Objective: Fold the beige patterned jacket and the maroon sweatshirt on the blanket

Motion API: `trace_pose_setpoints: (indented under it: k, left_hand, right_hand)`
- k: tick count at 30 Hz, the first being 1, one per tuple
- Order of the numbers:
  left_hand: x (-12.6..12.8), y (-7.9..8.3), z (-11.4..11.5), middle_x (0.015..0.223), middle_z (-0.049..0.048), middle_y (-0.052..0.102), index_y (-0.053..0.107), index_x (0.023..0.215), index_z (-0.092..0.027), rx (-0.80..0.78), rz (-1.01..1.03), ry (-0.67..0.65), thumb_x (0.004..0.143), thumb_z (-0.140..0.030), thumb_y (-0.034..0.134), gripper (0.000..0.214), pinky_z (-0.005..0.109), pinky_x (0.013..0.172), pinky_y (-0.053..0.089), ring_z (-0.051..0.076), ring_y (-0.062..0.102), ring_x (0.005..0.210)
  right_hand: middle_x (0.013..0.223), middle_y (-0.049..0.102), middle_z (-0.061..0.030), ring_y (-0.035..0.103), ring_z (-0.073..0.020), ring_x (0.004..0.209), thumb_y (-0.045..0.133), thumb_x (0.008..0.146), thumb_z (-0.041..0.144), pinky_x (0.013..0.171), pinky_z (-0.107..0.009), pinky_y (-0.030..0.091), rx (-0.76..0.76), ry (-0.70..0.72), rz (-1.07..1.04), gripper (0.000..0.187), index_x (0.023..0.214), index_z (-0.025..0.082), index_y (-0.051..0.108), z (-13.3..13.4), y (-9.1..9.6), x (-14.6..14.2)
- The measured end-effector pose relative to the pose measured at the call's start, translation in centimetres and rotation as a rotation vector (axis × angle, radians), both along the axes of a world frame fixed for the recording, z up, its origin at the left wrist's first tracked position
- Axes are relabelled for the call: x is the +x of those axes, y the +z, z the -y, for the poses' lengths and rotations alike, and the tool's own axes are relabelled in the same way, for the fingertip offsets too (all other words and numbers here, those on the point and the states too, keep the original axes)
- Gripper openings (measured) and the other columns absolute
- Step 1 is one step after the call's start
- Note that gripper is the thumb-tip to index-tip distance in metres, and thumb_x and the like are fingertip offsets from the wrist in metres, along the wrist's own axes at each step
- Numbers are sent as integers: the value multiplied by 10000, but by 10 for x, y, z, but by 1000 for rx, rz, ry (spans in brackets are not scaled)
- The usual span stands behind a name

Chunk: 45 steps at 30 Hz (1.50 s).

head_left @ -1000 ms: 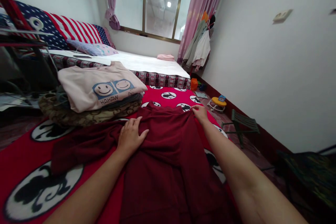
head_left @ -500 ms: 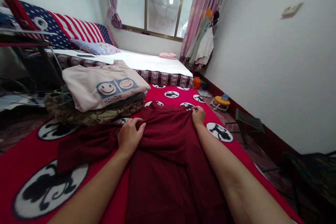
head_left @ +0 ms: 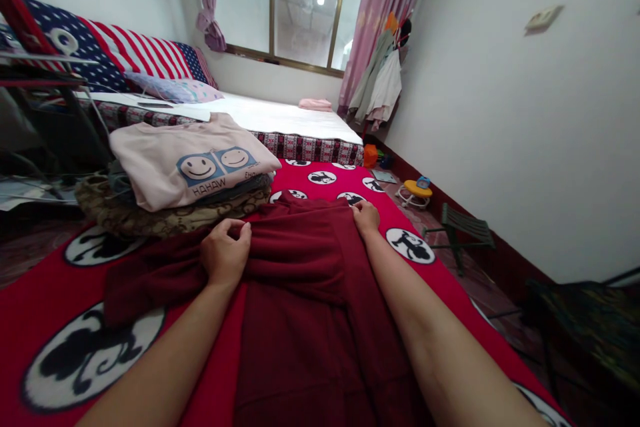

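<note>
A dark red long-sleeved top [head_left: 295, 327] lies spread on the red blanket in front of me, one sleeve stretching out to the left. My left hand [head_left: 225, 253] is closed in a pinch on its cloth at the left, near where that sleeve begins. At the upper right edge, my right hand [head_left: 367, 219] pinches the fabric between thumb and fingers. Creases run across the cloth between both hands. The lower end of the top goes out of view at the bottom.
Left of the top stands a stack of folded clothes with a pale pink printed shirt [head_left: 195, 160] uppermost. The red blanket [head_left: 200, 373] bears white monkey patches. Beyond is a white-covered bed [head_left: 260, 113]. A yellow-topped stool [head_left: 417, 190] and a folding stool [head_left: 465, 227] are on the floor at right.
My left hand has moved left and its fingers have come together on the cloth, drawing the creases tighter. My right hand keeps its pinch. The whole view has shifted slightly.
</note>
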<state>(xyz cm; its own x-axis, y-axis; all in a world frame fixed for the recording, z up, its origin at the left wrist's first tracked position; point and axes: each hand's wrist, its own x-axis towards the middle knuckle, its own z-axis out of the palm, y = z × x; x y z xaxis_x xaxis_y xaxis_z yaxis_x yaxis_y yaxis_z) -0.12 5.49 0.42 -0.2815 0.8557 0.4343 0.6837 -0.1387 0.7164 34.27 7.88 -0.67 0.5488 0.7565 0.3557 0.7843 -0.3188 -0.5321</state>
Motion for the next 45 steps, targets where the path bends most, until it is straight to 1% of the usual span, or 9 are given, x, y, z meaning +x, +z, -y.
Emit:
trace_pose_setpoints:
  k: [7,14,17,21,24,29,34,38,45]
  left_hand:
    - [-5,-6,-1,888,59,668,702,845,-234,-85,-232,-61,798,-329,569,170,323,656,442,246,614,788]
    - [-2,-5,9,1157,101,562,697,937,-222,225,-320,-210,784,-153,575,207,426,894,459,299,529,1070]
    - [4,2,23,1185,85,571,679,956,-216,390,-305,-448,838,-196,570,161,448,981,424,276,517,1107]
    - [15,9,47,1162,75,589,641,1081,-211,451,-344,-1023,832,-317,647,271,365,976,451,222,539,1095]
    - [22,9,58,1135,65,599,622,1161,-231,403,-452,-1240,801,-281,675,368,339,930,469,206,555,1040]
    - [27,3,57,1041,57,616,658,1099,-223,404,-484,-1193,803,-74,535,353,318,854,485,184,566,950]
    - [25,0,52,939,49,635,697,976,-205,458,-454,-1111,825,-74,491,287,299,803,492,170,582,878]
    - [19,3,53,946,52,646,706,921,-201,463,-364,-985,822,-106,487,259,304,839,491,175,595,906]
    - [17,8,58,958,49,668,697,949,-215,287,-407,-1053,876,-240,492,219,289,838,478,181,612,919]
  right_hand:
    - [1154,637,-137,602,-218,1045,556,829,216,952,-359,453,-82,231,-69,344,1152,118,624,10,7,7]
    - [1431,468,-128,463,-201,1296,634,785,277,1102,-357,346,-104,523,-183,664,1400,149,419,98,7,-1]
    - [1346,536,-144,509,-228,1234,628,784,280,1078,-395,361,-56,537,-154,572,1323,138,499,144,17,-13]
    - [1071,648,-82,593,-185,1001,599,835,294,910,-324,442,46,598,-52,281,1085,171,638,208,43,-43]
    - [845,657,-18,583,-136,753,596,865,370,682,-250,422,-157,646,-53,183,887,203,666,254,59,-73]
    - [742,635,1,530,-131,627,707,746,473,558,-250,276,-445,524,128,300,822,198,612,293,56,-109]
    - [696,628,-2,531,-124,623,606,768,219,579,-245,277,-394,490,147,40,745,187,598,282,52,-119]
    - [680,651,-8,547,-129,606,600,805,273,568,-242,306,-325,519,54,123,711,201,631,277,61,-125]
    - [713,704,-15,603,-146,623,594,867,402,562,-251,354,-260,585,65,242,732,236,708,251,75,-125]
